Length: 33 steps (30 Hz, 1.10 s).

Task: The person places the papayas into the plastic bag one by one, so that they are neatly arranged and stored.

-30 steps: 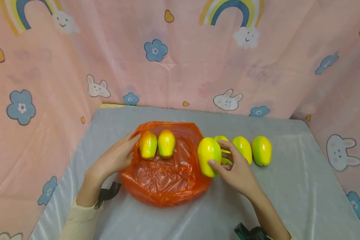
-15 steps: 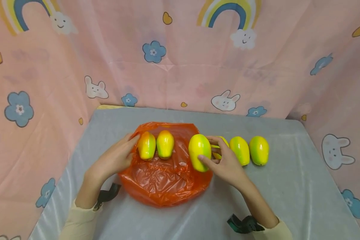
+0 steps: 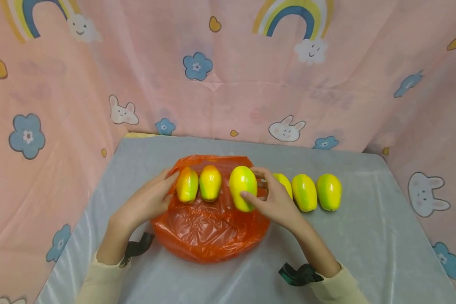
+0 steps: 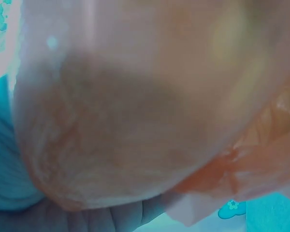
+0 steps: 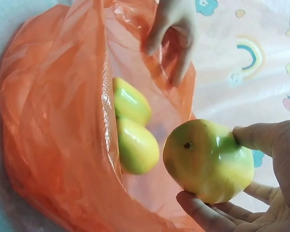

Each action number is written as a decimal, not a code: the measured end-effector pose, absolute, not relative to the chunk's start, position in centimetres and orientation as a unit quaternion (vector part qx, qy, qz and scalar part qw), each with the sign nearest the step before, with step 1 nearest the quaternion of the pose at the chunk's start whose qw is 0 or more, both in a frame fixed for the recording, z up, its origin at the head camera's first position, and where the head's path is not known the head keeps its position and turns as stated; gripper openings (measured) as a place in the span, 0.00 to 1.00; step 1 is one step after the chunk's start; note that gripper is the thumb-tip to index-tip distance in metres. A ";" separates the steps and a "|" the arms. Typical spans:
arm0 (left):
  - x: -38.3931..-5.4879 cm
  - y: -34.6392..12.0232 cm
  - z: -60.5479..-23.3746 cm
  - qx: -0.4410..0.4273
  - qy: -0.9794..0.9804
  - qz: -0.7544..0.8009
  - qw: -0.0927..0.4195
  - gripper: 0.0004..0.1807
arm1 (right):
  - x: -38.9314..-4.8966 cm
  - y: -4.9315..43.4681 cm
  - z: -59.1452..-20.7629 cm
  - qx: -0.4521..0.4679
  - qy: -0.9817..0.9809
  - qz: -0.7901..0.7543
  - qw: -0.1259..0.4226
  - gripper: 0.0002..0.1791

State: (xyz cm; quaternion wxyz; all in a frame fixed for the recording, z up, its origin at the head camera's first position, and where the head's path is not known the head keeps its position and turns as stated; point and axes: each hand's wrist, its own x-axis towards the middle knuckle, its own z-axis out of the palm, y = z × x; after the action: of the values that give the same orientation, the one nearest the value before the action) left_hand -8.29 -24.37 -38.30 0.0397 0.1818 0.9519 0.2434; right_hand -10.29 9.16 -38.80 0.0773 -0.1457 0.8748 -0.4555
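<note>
Held fruit [image 3: 243, 188], yellow-green, just right of centre in the head view; its long axis runs nearly vertical in the frame, the lower end leaning slightly right; in the right wrist view, at lower right, the end with a small dark spot [image 5: 188, 145] faces the camera and the left of the frame. Orange-red plastic bag [image 3: 209, 236], centre of the head view, its mouth spread; two fruits [image 3: 210, 183] lie inside, side by side in its upper left part, long axes near vertical; the held fruit overlaps the upper right part of the bag, apart from this pair. Right hand [image 3: 273, 202]: thumb on one side and fingers on the other, parted by the fruit's width and curved about it in a firm hold. Left hand [image 3: 150, 198]: thumb and fingers parted, nearly straight, touching the film at the bag's upper left edge; the left wrist view is largely filled by blurred film. Three further fruits [image 3: 304, 192] form a row on the grey cloth [image 3: 365, 236], right of centre.
</note>
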 end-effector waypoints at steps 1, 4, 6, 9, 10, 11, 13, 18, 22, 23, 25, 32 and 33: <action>-8.3 -24.3 -38.3 0.184 0.952 0.243 0.039 0.36 | -10.4 9.0 -38.8 -0.150 0.874 -0.455 0.078 0.40; -8.2 -24.1 -38.2 0.188 0.951 0.242 0.037 0.36 | -10.6 8.6 -38.7 -0.161 0.873 -0.453 0.079 0.40; -8.1 -24.1 -38.2 0.187 0.951 0.243 0.036 0.36 | -10.7 8.2 -38.7 -0.168 0.874 -0.449 0.077 0.40; -8.0 -23.9 -38.1 0.184 0.951 0.247 0.038 0.35 | -11.0 7.8 -38.5 -0.178 0.875 -0.444 0.075 0.39; -8.1 -23.9 -38.1 0.183 0.951 0.246 0.038 0.35 | -11.1 7.6 -38.4 -0.182 0.875 -0.442 0.075 0.39; -8.0 -23.9 -38.1 0.182 0.951 0.246 0.040 0.35 | -11.2 7.4 -38.4 -0.184 0.875 -0.441 0.077 0.39; -8.0 -23.9 -38.1 0.180 0.952 0.246 0.042 0.35 | -11.4 7.1 -38.3 -0.186 0.875 -0.439 0.082 0.39; -8.1 -23.9 -38.2 0.177 0.954 0.239 0.045 0.35 | -12.1 6.7 -38.2 -0.182 0.881 -0.427 0.086 0.38; -8.2 -23.8 -38.3 0.178 0.954 0.237 0.043 0.35 | -12.8 6.5 -38.4 -0.170 0.884 -0.426 0.088 0.38; -8.2 -23.8 -38.3 0.178 0.954 0.238 0.043 0.35 | -12.9 6.5 -38.4 -0.168 0.884 -0.427 0.093 0.38; -8.2 -23.8 -38.4 0.179 0.954 0.239 0.042 0.35 | -13.2 6.2 -38.5 -0.166 0.887 -0.419 0.101 0.38; -8.1 -23.8 -38.5 0.180 0.954 0.235 0.039 0.35 | -13.8 5.0 -38.5 -0.168 0.903 -0.381 0.107 0.37; -8.1 -23.8 -38.5 0.181 0.955 0.234 0.039 0.35 | -14.0 4.8 -38.6 -0.166 0.905 -0.377 0.108 0.37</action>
State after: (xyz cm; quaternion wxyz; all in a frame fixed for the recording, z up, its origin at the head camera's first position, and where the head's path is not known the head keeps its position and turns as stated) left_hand -8.07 -23.76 -38.50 0.0389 0.1808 0.9546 0.2335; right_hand -13.96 4.84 -38.58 0.1083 -0.1660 0.9049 -0.3765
